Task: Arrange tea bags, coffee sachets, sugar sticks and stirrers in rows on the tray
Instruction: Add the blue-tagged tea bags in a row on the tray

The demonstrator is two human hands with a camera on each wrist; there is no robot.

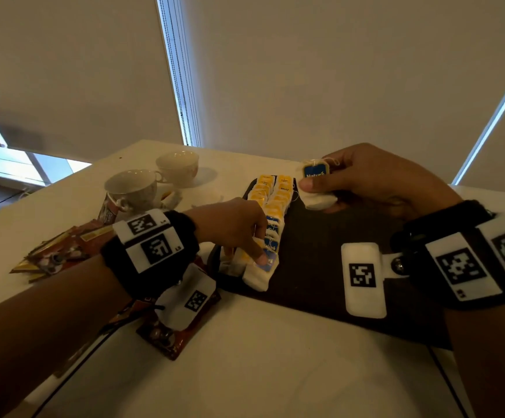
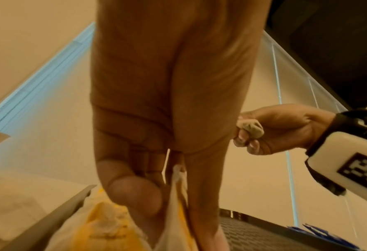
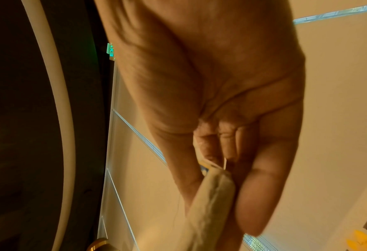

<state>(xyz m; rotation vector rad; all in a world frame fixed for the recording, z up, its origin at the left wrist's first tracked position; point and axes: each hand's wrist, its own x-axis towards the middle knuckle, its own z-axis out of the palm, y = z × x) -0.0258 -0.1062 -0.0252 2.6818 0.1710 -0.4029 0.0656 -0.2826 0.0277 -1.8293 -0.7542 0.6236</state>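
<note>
A dark tray [image 1: 329, 260] lies on the white table. Two rows of tea bags [image 1: 275, 203] with yellow and blue tags run along its left side. My left hand [image 1: 239, 227] reaches down at the near end of the rows, its forefinger pressing the nearest blue-tagged tea bag [image 1: 265, 265]; in the left wrist view the fingers [image 2: 135, 190] pinch a white bag [image 2: 173, 212]. My right hand [image 1: 366, 179] hovers over the tray's far edge, holding a tea bag with a blue tag [image 1: 316, 176], seen pinched between fingers and thumb as a white bag [image 3: 212, 195].
Brown coffee sachets [image 1: 61, 251] lie in a heap at the left, one more sachet [image 1: 166, 336] under my left wrist. Two white teacups [image 1: 133, 185] stand behind them. The tray's right half is bare.
</note>
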